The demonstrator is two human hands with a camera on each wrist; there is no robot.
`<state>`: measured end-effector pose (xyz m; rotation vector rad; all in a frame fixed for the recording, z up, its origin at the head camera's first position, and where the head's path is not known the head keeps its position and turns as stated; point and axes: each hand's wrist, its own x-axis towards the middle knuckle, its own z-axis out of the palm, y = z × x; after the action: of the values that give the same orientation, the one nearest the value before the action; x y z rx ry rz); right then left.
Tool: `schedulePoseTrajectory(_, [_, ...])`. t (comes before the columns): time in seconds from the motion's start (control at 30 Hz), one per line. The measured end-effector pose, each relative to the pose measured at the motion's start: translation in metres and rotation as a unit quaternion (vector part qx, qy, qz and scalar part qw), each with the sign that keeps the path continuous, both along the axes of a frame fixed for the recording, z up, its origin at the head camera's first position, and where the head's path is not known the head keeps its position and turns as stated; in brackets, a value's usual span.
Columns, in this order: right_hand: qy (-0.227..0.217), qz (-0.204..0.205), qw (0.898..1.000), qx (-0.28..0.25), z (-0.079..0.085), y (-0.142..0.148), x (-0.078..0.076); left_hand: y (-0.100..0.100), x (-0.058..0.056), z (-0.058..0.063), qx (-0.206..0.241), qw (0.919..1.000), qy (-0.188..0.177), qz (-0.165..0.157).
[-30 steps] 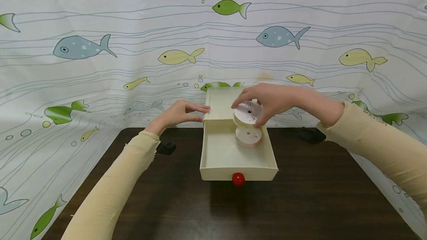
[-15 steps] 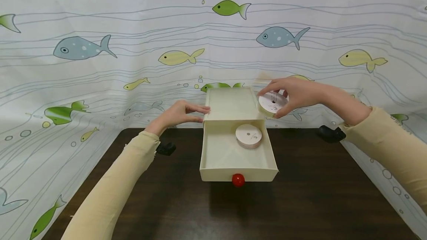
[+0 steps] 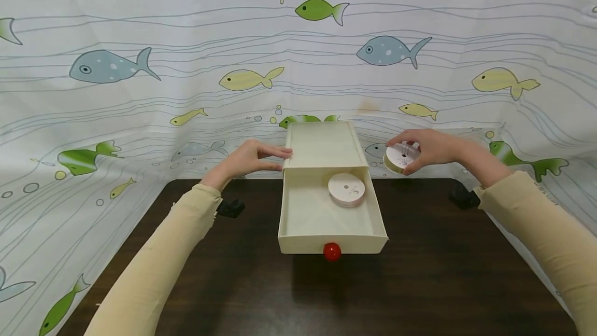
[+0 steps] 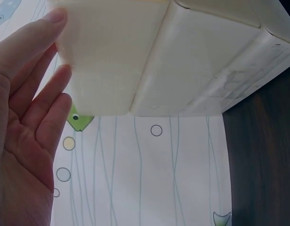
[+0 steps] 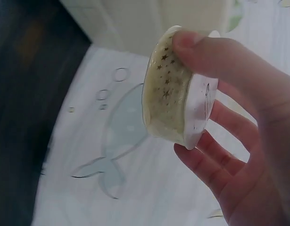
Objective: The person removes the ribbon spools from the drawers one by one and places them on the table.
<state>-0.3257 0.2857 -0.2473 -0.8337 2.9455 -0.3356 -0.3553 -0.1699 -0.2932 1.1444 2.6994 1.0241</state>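
A cream cardboard box [image 3: 324, 144] stands at the back of the table, its drawer [image 3: 305, 217] pulled out by a red knob end [image 3: 332, 252]. Inside the drawer, toward the back right, lies a white-faced ribbon spool [image 3: 346, 189]. To the right of the box my right hand [image 3: 434, 150] pinches a second ribbon spool [image 5: 168, 89] between thumb and fingers, tilted in the air. Its pale yellow ribbon carries dark stars in the right wrist view. My left hand [image 3: 249, 162] touches the box's left side with extended fingers.
The dark wooden table [image 3: 224, 284] spreads in front of the box and to both sides. A white sheet printed with fish [image 3: 317, 66] hangs behind and along the sides, close behind the box.
My right hand has carried the star-patterned ribbon spool out from over the drawer to the right, and lowered it slightly most recently. The left hand stays at the box's side.
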Motion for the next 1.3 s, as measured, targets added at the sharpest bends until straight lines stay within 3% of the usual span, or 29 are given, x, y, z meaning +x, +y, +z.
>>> schedulePoseTrajectory(0.53, [-0.02, -0.004, 1.0, -0.022, -0.081, 0.014, -0.015, -0.003, 0.002, 0.002, 0.009, 0.9999, -0.002, 0.007])
schedulePoseTrajectory(0.93, [-0.03, -0.002, 0.999, -0.021, -0.124, 0.017, -0.019, -0.002, 0.001, 0.001, 0.001, 0.9999, -0.003, 0.013])
schedulePoseTrajectory(1.3, [-0.098, -0.034, 0.994, -0.038, -0.157, 0.015, -0.016, 0.001, 0.0, 0.0, 0.006, 0.9999, -0.009, 0.006])
